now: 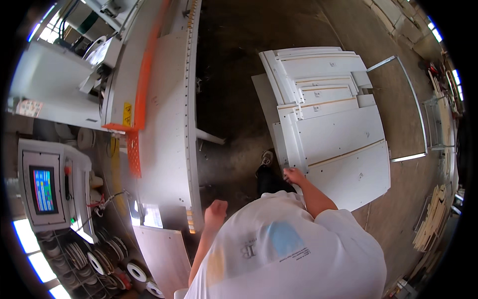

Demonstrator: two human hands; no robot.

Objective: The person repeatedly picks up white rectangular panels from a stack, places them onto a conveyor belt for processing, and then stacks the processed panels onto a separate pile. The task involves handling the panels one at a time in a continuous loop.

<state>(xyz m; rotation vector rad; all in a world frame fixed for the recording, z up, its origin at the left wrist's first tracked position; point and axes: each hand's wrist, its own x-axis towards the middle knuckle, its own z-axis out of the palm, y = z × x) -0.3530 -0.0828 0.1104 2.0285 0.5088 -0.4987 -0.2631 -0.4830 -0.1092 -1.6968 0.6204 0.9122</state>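
Observation:
My left hand [216, 211] is curled into a loose fist, slightly blurred, beside the near end of the long white machine table [167, 109]. Nothing shows in it. My right hand [294, 176] is closed too, in front of my body, with no object visible in its fingers. It overlaps the near left corner of a stack of white panels [343, 129], and I cannot tell whether it touches them. The panels differ in size and lie overlapped, some with brown edges and small labels.
A control console [44, 189] with a lit screen stands left, near rolls of edging tape [137, 272]. An orange guard [142, 84] runs along the machine. A loose white panel [164, 256] is at lower left. A metal frame [411, 99] and wood strips [429, 219] lie right.

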